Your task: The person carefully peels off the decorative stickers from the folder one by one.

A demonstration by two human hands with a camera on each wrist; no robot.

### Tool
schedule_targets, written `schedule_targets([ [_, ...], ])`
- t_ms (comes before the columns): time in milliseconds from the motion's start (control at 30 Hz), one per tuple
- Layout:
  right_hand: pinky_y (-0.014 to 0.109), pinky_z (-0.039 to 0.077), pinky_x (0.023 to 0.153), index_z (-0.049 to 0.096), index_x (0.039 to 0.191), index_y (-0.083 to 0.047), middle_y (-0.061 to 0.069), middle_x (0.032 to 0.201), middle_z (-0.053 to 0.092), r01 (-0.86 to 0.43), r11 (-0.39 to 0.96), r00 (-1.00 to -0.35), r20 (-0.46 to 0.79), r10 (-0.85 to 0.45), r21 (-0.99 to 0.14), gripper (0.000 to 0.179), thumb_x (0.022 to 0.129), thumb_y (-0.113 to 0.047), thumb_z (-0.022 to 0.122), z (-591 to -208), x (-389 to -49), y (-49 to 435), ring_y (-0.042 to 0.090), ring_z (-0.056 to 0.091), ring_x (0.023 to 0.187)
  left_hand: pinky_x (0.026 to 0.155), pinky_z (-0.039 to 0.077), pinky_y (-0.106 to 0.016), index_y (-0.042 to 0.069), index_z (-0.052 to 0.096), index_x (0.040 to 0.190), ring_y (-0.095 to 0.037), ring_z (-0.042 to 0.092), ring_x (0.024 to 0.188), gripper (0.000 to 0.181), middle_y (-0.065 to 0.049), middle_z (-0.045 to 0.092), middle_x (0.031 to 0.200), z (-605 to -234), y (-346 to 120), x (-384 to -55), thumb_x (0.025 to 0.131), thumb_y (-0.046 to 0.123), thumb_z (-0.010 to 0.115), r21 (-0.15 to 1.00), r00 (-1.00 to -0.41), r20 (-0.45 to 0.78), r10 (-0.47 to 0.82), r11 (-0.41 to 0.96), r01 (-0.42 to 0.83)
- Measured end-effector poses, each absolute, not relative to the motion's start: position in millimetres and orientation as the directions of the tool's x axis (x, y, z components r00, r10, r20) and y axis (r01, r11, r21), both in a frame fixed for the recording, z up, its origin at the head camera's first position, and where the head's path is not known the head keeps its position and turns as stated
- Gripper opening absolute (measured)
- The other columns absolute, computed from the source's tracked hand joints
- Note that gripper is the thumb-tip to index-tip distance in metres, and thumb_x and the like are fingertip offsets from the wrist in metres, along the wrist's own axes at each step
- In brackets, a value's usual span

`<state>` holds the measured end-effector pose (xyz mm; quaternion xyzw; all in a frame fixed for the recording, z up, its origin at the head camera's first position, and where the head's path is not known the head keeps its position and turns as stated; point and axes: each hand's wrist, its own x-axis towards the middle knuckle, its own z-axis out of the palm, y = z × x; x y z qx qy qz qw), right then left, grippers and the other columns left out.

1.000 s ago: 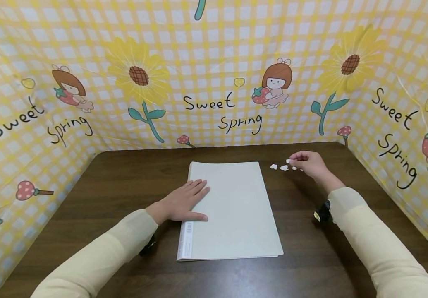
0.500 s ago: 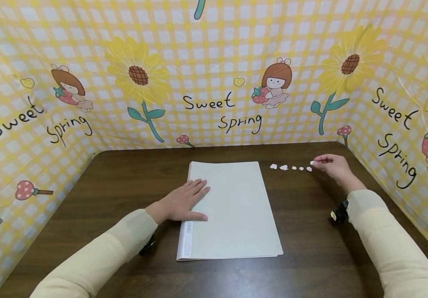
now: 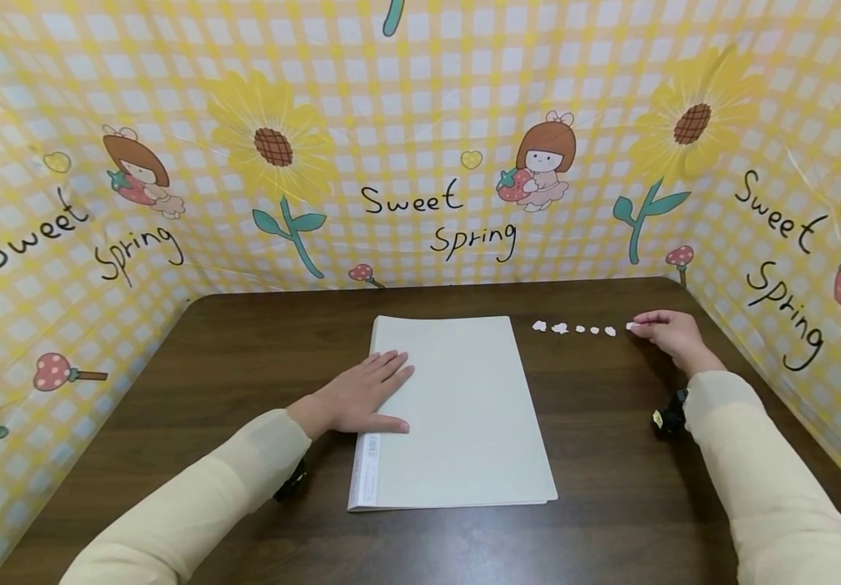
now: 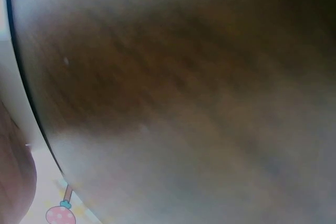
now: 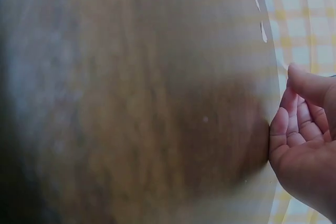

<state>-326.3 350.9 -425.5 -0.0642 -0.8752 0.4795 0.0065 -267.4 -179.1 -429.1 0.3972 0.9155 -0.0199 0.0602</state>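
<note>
My left hand (image 3: 361, 398) lies flat with its fingers spread, resting on the left part of a white folder (image 3: 464, 406). A label strip runs along that folder's left edge. Beyond its upper right corner, several small torn white scraps (image 3: 560, 328), which look like paper, lie in a row on the table. At the right end of this row my right hand (image 3: 672, 337) pinches another white scrap (image 3: 632, 326) between thumb and fingers, low over the table. In the right wrist view my right hand (image 5: 307, 135) has its fingers curled, and the pinched scrap is hidden.
The dark wooden table (image 3: 244, 341) is bounded at the back and sides by a yellow checked cloth (image 3: 405, 122) printed with flowers. A black wrist camera (image 3: 670, 416) sits under the right cuff. Blurred tabletop fills most of the left wrist view.
My right hand has carried a scrap to the right and lowered it beside the row's right end. The left hand and the folder have stayed in place.
</note>
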Motion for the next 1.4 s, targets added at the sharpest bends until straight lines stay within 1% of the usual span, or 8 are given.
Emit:
schedule_targets([
  [133, 0.029, 0.040, 0.074, 0.058, 0.120, 0.007, 0.018, 0.118, 0.052, 0.116, 0.556, -0.991, -0.058, 0.120, -0.823, 0.043, 0.094, -0.026, 0.065, -426.3, -328.2, 349.5, 0.024, 0.046, 0.093, 0.116, 0.006, -0.043, 0.009, 0.015, 0.156, -0.027, 0.004, 0.147, 0.100, -0.014, 0.007, 0.161, -430.1, -179.1, -268.7, 0.087, 0.079, 0.033, 0.000, -0.679, -0.124, 0.724, 0.684, 0.729],
  [267, 0.033, 0.039, 0.078, 0.058, 0.119, 0.009, 0.022, 0.121, 0.052, 0.112, 0.577, -0.992, -0.053, 0.119, -0.809, 0.041, 0.094, -0.023, 0.065, -426.8, -328.5, 347.6, 0.028, 0.047, 0.099, 0.116, 0.006, -0.042, 0.009, 0.014, 0.156, -0.027, 0.003, 0.147, 0.101, -0.013, 0.007, 0.161, -430.5, -178.8, -268.8, 0.087, 0.079, 0.033, 0.004, -0.679, -0.126, 0.723, 0.685, 0.729],
  [667, 0.035, 0.039, 0.077, 0.061, 0.113, 0.011, 0.025, 0.117, 0.055, 0.092, 0.626, -0.995, -0.041, 0.095, -0.774, 0.033, 0.093, -0.015, 0.064, -425.5, -326.7, 344.4, 0.032, 0.048, 0.097, 0.116, 0.006, -0.043, 0.008, 0.016, 0.156, -0.027, 0.003, 0.147, 0.101, -0.014, 0.008, 0.161, -428.1, -178.0, -268.6, 0.087, 0.079, 0.034, 0.009, -0.677, -0.128, 0.725, 0.684, 0.730],
  [933, 0.036, 0.039, 0.079, 0.061, 0.110, 0.011, 0.028, 0.118, 0.055, 0.077, 0.654, -0.997, -0.044, 0.066, -0.752, 0.031, 0.093, -0.015, 0.065, -421.3, -326.1, 342.7, 0.035, 0.048, 0.101, 0.116, 0.010, -0.046, 0.007, 0.018, 0.156, -0.030, 0.007, 0.147, 0.100, -0.016, 0.010, 0.161, -427.8, -178.7, -266.5, 0.088, 0.078, 0.034, 0.010, -0.669, -0.118, 0.734, 0.674, 0.738],
  [1100, 0.036, 0.039, 0.079, 0.062, 0.109, 0.012, 0.028, 0.115, 0.057, 0.062, 0.667, -0.998, -0.034, 0.055, -0.743, 0.032, 0.092, -0.015, 0.066, -421.9, -326.6, 343.6, 0.035, 0.049, 0.100, 0.116, 0.008, -0.044, 0.008, 0.016, 0.156, -0.028, 0.004, 0.147, 0.101, -0.014, 0.008, 0.161, -429.8, -178.6, -267.1, 0.086, 0.080, 0.032, 0.012, -0.680, -0.129, 0.722, 0.687, 0.727],
  [1267, 0.037, 0.039, 0.080, 0.061, 0.110, 0.011, 0.027, 0.117, 0.056, 0.064, 0.671, -0.998, -0.040, 0.050, -0.739, 0.032, 0.093, -0.017, 0.066, -423.1, -327.3, 345.8, 0.036, 0.048, 0.101, 0.116, 0.008, -0.044, 0.008, 0.017, 0.156, -0.028, 0.004, 0.147, 0.101, -0.014, 0.009, 0.161, -429.5, -177.9, -267.5, 0.087, 0.079, 0.034, 0.016, -0.679, -0.125, 0.723, 0.686, 0.727],
  [1400, 0.036, 0.039, 0.078, 0.062, 0.108, 0.010, 0.023, 0.107, 0.061, 0.060, 0.675, -0.998, -0.031, 0.056, -0.736, 0.031, 0.092, -0.016, 0.067, -423.4, -328.1, 346.4, 0.034, 0.049, 0.096, 0.116, 0.009, -0.045, 0.008, 0.017, 0.156, -0.029, 0.005, 0.147, 0.100, -0.015, 0.009, 0.161, -429.3, -177.7, -267.5, 0.087, 0.078, 0.034, 0.013, -0.676, -0.121, 0.727, 0.682, 0.732],
])
